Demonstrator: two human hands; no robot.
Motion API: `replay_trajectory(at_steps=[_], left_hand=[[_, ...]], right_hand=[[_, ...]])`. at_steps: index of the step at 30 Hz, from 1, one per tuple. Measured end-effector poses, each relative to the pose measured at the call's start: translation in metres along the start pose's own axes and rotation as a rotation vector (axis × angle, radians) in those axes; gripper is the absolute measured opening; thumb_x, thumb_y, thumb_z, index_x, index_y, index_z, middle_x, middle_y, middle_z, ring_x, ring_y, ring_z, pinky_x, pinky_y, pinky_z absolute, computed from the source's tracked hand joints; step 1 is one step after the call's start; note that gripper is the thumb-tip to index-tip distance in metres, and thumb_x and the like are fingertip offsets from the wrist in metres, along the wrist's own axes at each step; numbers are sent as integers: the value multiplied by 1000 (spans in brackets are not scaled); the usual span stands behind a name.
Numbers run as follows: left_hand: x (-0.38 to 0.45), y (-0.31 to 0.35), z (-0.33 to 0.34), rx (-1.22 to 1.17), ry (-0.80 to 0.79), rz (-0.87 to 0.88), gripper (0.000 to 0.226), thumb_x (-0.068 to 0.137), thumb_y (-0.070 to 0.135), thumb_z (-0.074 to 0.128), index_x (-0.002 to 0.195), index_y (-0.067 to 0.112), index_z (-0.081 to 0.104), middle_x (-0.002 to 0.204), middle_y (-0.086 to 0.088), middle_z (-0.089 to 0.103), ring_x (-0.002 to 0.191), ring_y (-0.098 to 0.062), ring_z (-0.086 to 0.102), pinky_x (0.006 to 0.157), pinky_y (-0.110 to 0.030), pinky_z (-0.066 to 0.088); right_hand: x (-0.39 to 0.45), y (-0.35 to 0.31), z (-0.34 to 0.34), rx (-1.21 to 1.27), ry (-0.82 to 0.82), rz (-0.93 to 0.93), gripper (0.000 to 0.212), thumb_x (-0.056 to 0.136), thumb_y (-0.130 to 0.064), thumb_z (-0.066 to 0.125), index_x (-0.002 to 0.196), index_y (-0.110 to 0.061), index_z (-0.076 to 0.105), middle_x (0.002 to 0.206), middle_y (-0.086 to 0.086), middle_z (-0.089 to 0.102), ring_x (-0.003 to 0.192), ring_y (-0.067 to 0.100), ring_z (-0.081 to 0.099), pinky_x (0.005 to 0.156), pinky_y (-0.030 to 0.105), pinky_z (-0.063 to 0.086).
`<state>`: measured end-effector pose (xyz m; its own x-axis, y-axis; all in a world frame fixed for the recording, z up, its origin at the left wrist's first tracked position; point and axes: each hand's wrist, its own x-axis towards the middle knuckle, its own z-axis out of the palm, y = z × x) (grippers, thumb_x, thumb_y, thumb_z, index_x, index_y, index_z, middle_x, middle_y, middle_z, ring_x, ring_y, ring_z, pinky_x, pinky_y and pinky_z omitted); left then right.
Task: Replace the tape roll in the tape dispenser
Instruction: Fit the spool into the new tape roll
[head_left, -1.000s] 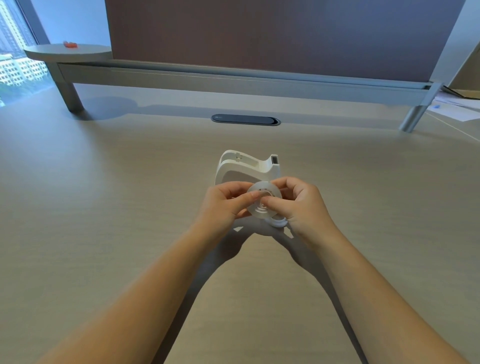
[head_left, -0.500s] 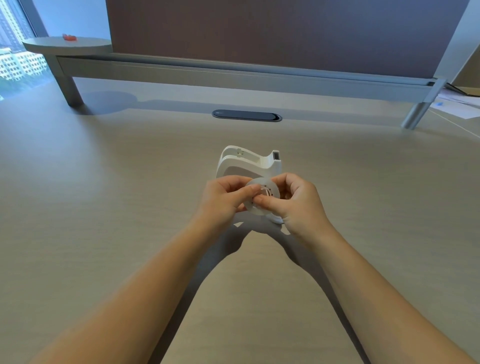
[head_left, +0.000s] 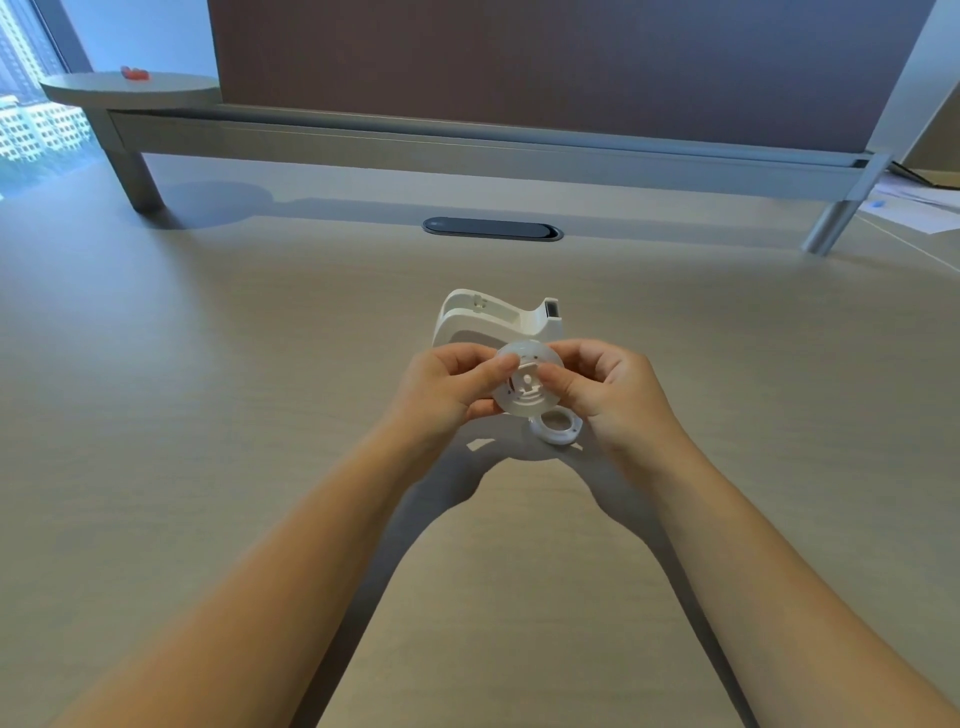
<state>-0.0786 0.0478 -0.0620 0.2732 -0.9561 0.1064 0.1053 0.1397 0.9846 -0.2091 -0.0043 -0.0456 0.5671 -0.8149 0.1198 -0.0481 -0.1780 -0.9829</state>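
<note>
A white tape dispenser (head_left: 496, 317) stands on the desk with its roll bay showing nothing inside. In front of it, just above the desk, both hands hold a translucent tape roll with a white hub (head_left: 527, 387). My left hand (head_left: 449, 387) pinches its left edge with the thumb on its face. My right hand (head_left: 605, 392) grips its right side, thumb pressed near the hub. A small white ring (head_left: 557, 428) lies on the desk right under the roll, partly hidden by my right hand.
The beige desk (head_left: 260, 415) spreads wide on both sides. A dark cable slot (head_left: 492, 229) sits behind the dispenser. A grey raised shelf (head_left: 467, 148) on legs runs along the back below a brown partition. Papers (head_left: 919, 202) lie at the far right.
Both hands have kept hold of the roll and shifted it slightly up in front of the dispenser. The small white ring below it now shows more plainly.
</note>
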Motion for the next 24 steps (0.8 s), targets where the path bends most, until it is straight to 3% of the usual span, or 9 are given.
replay_trajectory(at_steps=[4,10,15,21,24], left_hand=[[0,-2,1,38,44,50,17,79,13,54,64,13,63,48,8,66,53,-7,61,52,-16,51],[0,-1,4,88,80,109,18,80,11,53,64,13,63,46,11,65,52,-4,60,54,-15,51],[0,-1,3,102,85,122,19,80,12,52,65,16,63,48,11,65,54,-3,60,56,-15,51],[-3,1,2,133,90,123,17,81,13,52,68,14,63,65,-4,61,56,-5,59,60,-17,51],[-3,1,0,118,97,114,18,80,13,52,66,13,63,64,-4,61,57,-6,59,60,-18,51]], right_hand=[[0,-1,1,21,11,-12,9,78,-7,59,86,-10,63,75,-3,64,59,-4,62,57,7,50],[0,0,1,59,28,-22,13,77,-6,59,76,-18,63,76,-1,65,71,11,61,62,12,52],[0,-1,2,80,35,-29,15,76,-5,59,75,-19,63,75,-1,65,71,12,61,61,10,52],[-2,-2,4,93,23,-27,15,75,-3,60,73,-18,63,72,0,65,60,3,62,59,10,51],[-2,-2,6,83,10,-29,15,76,-4,60,74,-18,64,74,1,65,63,5,62,59,10,51]])
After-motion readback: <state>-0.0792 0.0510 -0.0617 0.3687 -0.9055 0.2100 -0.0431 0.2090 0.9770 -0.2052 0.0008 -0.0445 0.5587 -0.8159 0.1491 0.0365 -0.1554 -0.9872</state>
